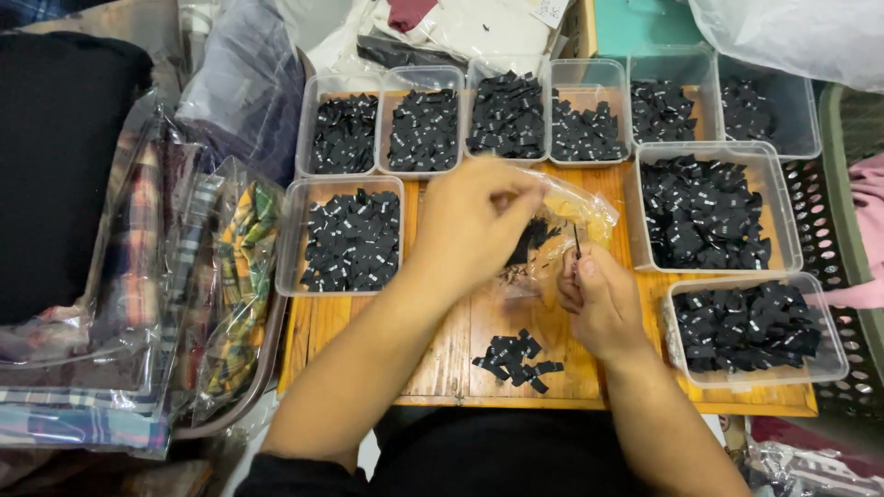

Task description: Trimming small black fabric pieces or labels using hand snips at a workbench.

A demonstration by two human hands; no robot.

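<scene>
Holding a small clear plastic bag (562, 216) above the wooden counter (442, 354), you pinch its mouth with your left hand (474, 221) while your right hand (599, 304) grips the lower edge between closed fingers. Black fabric labels show inside the bag, and a loose pile of black labels (516, 359) lies on the counter just below your hands. Clear plastic tubs (350, 235) of the same labels ring the workspace.

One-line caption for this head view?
Both hands, left hand and right hand, hold a clear plastic bag of black labels among filled tubs.
</scene>
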